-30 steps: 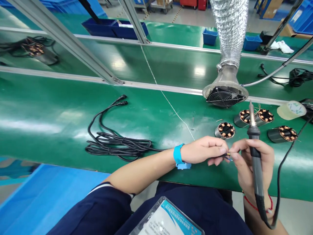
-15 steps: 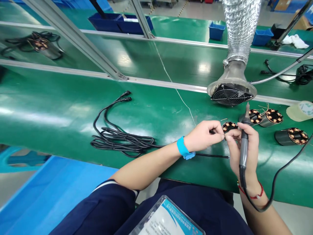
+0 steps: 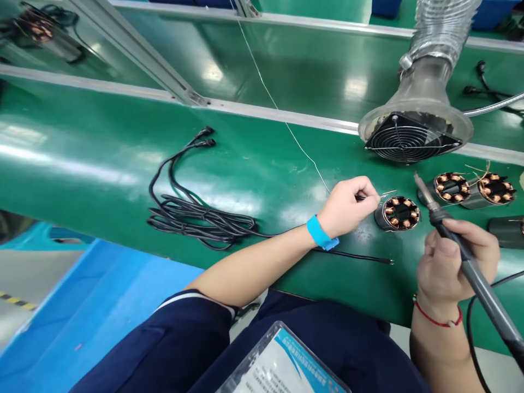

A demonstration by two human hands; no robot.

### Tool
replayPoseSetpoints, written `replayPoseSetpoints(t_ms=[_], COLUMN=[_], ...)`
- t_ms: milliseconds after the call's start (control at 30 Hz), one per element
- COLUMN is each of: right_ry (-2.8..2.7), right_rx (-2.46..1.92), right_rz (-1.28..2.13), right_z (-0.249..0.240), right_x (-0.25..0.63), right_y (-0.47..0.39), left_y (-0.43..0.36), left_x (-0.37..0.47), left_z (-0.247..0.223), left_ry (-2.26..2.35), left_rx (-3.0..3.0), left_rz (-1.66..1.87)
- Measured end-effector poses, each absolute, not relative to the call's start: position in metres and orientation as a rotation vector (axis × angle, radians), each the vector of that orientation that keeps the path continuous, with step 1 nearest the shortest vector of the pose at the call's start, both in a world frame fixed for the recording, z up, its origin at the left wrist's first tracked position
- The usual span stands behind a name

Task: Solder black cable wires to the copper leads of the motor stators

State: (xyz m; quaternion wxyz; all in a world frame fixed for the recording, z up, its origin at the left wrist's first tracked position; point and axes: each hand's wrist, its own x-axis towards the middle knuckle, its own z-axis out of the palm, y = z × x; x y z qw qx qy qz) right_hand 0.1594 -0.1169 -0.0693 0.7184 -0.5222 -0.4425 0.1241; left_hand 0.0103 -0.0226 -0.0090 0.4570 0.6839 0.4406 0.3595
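Badge: a card holder (image 3: 282, 365) is closest, on the near side of the copper drum (image 3: 395, 219), its bottom cut off.
Blue tub: the blue tub (image 3: 94, 311) is far left of the copper drum, on the near side, partly out of sight.
Right hand: the right hand (image 3: 444, 267) has its grip wrapped around the soldering iron (image 3: 478, 278), right of the copper drum and a bit nearer.
Iron: it makes a long slanted line. Its tip points away from the person and to the left, near the copper drum's far right side. Its back end runs out of the picture. I cannot tell how high the tip is.
Loose end: a black cable end (image 3: 391, 262) lies on the desk (image 3: 102, 164), nearer than the copper drum, pointing right.
Left hand: the left hand (image 3: 346, 204) is just left of the copper drum, its grip pinching a small dark piece (image 3: 360, 197), mostly hidden by fingers.
Cable pile: the cable loops (image 3: 200, 218) lie well left of the copper drum; the left arm crosses over the cable.
Silver wire: the thin silver wire (image 3: 315, 162), left of the copper drum, runs down behind the left hand, its end hidden.
More drums: two more drums (image 3: 450, 188) stand right of the copper drum.
Fan: the black fan (image 3: 405, 139) is beyond the copper drum.
Far drum: the far drum (image 3: 53, 38), far left beyond the copper drum, is blurry.
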Motion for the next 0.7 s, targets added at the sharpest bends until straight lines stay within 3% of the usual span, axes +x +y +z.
replayPoseSetpoints(t_ms=[700], right_ry=[-1.114], right_rx=[-0.964], right_rz=[0.261], right_z=[-0.06], right_x=[0.159], right_y=[-0.115], left_y=[-0.021], left_x=[0.01], left_z=[-0.006], left_ry=[1.056], left_rx=[1.693], left_rz=[0.892])
